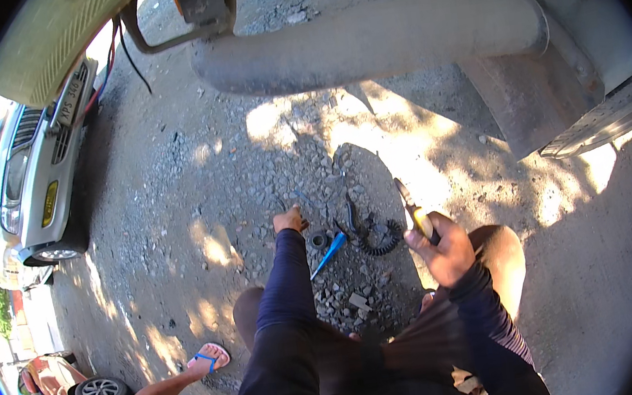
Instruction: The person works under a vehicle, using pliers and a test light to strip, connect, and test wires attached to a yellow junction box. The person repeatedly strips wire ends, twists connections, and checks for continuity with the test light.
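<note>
While the person sits low over grey gravel [328,298], the writing in view is on a white car [63,161] at the left: dark characters stand on its pale rectangular number plate [70,100], and dark marks on a yellow rectangular panel [50,203] along its bumper. Among the loose parts on the ground, a short black round cup-like piece [320,240] lies just beside the left hand [289,220]; whether it is hollow or holds anything cannot be told. That hand reaches down to the gravel with its fingers bent, and I cannot tell whether they grip something. The right hand [449,251] is closed around a yellow-and-black-handled hand tool [421,223], held above the ground with its narrow metal end pointing away from the person. Between the hands lie a blue-handled screwdriver [335,246], tilted across the stones, and a coiled black cable [382,249], which curves near the right hand's tool.
</note>
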Tool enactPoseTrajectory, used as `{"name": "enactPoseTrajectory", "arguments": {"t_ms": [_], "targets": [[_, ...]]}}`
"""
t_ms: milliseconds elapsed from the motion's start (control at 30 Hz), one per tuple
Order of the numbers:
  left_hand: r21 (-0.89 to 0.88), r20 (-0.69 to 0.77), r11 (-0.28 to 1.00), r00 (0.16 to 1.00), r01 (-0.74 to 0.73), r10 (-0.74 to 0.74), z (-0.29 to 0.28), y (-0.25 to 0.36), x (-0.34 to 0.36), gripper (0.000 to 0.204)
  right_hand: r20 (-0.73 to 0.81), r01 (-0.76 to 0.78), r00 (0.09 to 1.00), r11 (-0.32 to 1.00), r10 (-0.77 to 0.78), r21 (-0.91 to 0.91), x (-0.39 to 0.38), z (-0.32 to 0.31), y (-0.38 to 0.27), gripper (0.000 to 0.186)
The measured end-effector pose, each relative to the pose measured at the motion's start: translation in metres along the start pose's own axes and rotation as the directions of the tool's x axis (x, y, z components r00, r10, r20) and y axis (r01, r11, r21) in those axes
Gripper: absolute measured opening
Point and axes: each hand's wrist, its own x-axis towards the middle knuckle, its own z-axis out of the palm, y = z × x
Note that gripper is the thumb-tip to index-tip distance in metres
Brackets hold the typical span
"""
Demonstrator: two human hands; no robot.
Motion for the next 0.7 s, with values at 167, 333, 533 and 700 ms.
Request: {"name": "enactPoseTrajectory", "arguments": {"t_ms": [167, 333, 533, 700], "targets": [[-0.052, 0.019, 0.998, 0.999, 0.044, -0.043, 0.051, -0.012, 0.069, 0.040, 0.122, -0.013, 0.992, 0.996, 0.023, -0.087, -0.021, -0.002, -0.020, 0.027], [-0.381, 0.091, 0.920, 0.994, 0.088, -0.058, 0.077, 0.026, 0.037, 0.014, 0.143, 0.039, 0.990, 0.985, -0.014, -0.169, -0.030, -0.006, -0.012, 0.028], [-0.157, 0.456, 0.846, 0.723, -0.510, 0.520, 0.023, 0.101, -0.159, 0.033, 0.056, 0.046, 0.998, 0.969, -0.033, -0.241, 0.003, 0.000, -0.009, 0.029], [-0.201, 0.500, 0.717, 0.560, -0.667, 0.661, -0.034, 0.140, -0.287, 0.037, 0.106, 0.160, 0.986, 0.920, -0.131, -0.356, 0.018, -0.001, -0.035, 0.034]]}}
